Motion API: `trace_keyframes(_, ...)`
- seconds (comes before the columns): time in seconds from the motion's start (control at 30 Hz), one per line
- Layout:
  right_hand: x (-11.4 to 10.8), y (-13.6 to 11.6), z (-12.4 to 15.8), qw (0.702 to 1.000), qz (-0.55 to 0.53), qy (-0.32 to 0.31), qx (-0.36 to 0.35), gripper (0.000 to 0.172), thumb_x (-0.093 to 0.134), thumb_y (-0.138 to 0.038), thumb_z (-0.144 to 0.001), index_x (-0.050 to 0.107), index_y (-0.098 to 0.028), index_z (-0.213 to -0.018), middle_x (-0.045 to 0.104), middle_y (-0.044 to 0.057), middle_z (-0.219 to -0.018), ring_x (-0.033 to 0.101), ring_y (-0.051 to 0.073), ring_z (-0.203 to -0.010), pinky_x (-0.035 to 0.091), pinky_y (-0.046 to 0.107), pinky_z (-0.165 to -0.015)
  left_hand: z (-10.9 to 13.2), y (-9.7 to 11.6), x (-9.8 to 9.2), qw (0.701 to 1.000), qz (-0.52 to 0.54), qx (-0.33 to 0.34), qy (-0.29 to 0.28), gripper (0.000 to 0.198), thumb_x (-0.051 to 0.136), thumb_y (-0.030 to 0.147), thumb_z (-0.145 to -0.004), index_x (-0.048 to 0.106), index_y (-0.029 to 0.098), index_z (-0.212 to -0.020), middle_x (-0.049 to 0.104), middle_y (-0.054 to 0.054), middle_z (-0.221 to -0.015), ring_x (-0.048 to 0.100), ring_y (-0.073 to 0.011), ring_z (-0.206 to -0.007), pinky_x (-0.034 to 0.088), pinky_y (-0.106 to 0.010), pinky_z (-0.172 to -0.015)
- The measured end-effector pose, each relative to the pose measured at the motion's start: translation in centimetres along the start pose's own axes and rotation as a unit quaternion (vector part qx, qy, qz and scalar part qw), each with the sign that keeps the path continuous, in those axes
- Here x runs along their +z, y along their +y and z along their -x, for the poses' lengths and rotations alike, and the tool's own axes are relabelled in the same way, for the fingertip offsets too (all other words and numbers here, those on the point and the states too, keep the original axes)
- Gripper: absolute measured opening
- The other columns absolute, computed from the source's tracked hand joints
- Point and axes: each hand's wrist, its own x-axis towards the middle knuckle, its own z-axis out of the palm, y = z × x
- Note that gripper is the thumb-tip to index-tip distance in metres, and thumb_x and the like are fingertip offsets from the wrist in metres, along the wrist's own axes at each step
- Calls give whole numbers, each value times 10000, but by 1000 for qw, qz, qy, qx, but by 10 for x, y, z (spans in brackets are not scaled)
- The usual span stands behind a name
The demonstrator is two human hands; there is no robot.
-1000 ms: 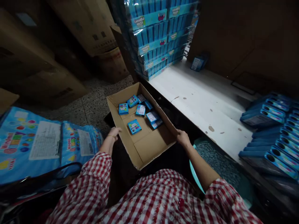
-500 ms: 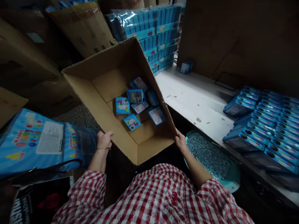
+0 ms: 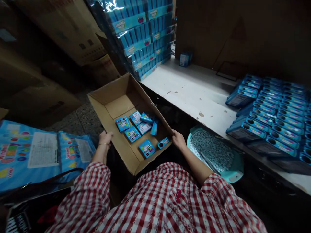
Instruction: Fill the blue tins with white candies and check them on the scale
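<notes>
An open cardboard box (image 3: 110,127) is held between my two hands, its mouth facing up towards me. My left hand (image 3: 105,138) grips its left wall near the front, the fingers partly hidden by the rim. On the opposite side my right hand (image 3: 178,139) is closed round the right front edge. Several small blue candy boxes (image 3: 146,148) lie loose on the bottom, some flat and some tilted against each other, mostly towards the right wall.
Right of me a white table (image 3: 184,94) carries rows of blue candy boxes (image 3: 259,113). Plastic-wrapped stacks (image 3: 136,35) stand at its far end. Below its edge sits a turquoise tub (image 3: 233,176) of small pieces. Blue printed bags (image 3: 43,152) and large cartons (image 3: 65,29) are at left.
The cardboard box has come down and lies less tilted. Inside it, the small candy boxes have shifted and spread out. Both hands keep hold, and the view has turned slightly.
</notes>
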Motion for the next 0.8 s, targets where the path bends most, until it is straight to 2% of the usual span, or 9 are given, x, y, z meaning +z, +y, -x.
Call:
trace_keyframes(0.1, -5, -14, -11, 998, 52, -19, 42, 486, 408, -121, -795, 588, -236, -1231, 686, 37, -1054, 602, 270, -1057, 446, 395, -939, -13, -2, 21, 998, -40, -30, -34, 247, 497, 113, -470, 579, 128, -702, 619, -47, -621, 636, -216, -670, 528, -327, -618)
trace_keyframes(0.2, -8, -22, -22, 996, 57, -31, 63, 395, 421, -223, -856, 608, -226, -1203, 679, 58, -1062, 594, 279, -1064, 432, 417, -940, -18, 1, 27, 996, -72, -23, -50, 415, 536, 91, -506, 614, 70, -913, 680, -154, -866, 651, -276, -848, 522, -395, -746)
trace_keyframes(0.27, -9, -20, -24, 996, 18, -44, 75, 422, 436, -343, -882, 567, -187, -1252, 645, 82, -1145, 565, 286, -1108, 417, 434, -955, -14, 6, 26, 993, -115, 3, -40, 611, 588, 118, -557, 525, 43, -1160, 591, -234, -1168, 564, -328, -1093, 446, -469, -911)
trace_keyframes(0.33, -12, -12, -17, 996, -38, -45, 66, 531, 413, -461, -891, 492, -158, -1319, 609, 93, -1212, 552, 264, -1128, 412, 425, -965, -3, 14, 29, 974, -202, 95, -22, 760, 641, 221, -628, 383, 70, -1326, 361, -249, -1413, 325, -372, -1316, 291, -563, -1027)
trace_keyframes(0.4, -22, 5, 1, 997, -67, -19, 33, 572, 385, -500, -894, 457, -152, -1343, 586, 89, -1251, 556, 229, -1124, 410, 391, -973, 15, 22, 43, 931, -277, 231, -64, 730, 621, 324, -707, 361, 120, -1358, 239, -204, -1490, 148, -374, -1385, 198, -606, -1055)
trace_keyframes(0.5, -52, 44, 45, 998, 4, 56, 13, 488, 431, -425, -890, 527, -153, -1282, 580, 96, -1264, 575, 215, -1095, 426, 344, -958, 50, 33, 85, 842, -273, 391, -252, 603, 597, 320, -752, 448, 136, -1307, 383, -175, -1423, 264, -314, -1360, 228, -488, -1101)
trace_keyframes(0.57, -77, 77, 79, 988, 105, 96, 63, 413, 450, -338, -883, 573, -147, -1228, 602, 115, -1228, 577, 228, -1098, 435, 341, -945, 70, 38, 119, 770, -266, 461, -351, 613, 587, 240, -758, 417, 127, -1336, 383, -160, -1426, 310, -267, -1343, 247, -412, -1113)
trace_keyframes(0.7, -107, 136, 129, 928, 279, 0, 246, 371, 438, -268, -881, 604, -146, -1189, 623, 154, -1178, 598, 278, -1069, 456, 378, -896, 86, 38, 173, 655, -386, 512, -400, 804, 596, 16, -635, 357, 199, -1380, 255, -138, -1498, 172, -315, -1388, 255, -533, -1073)
trace_keyframes(0.8, -105, 156, 139, 893, 320, -84, 305, 353, 470, -212, -854, 615, -139, -1167, 649, 180, -1104, 628, 273, -1012, 472, 354, -835, 83, 32, 191, 596, -449, 541, -388, 739, 579, -8, -647, 449, 293, -1310, 282, -111, -1489, 173, -343, -1380, 194, -653, -1025)
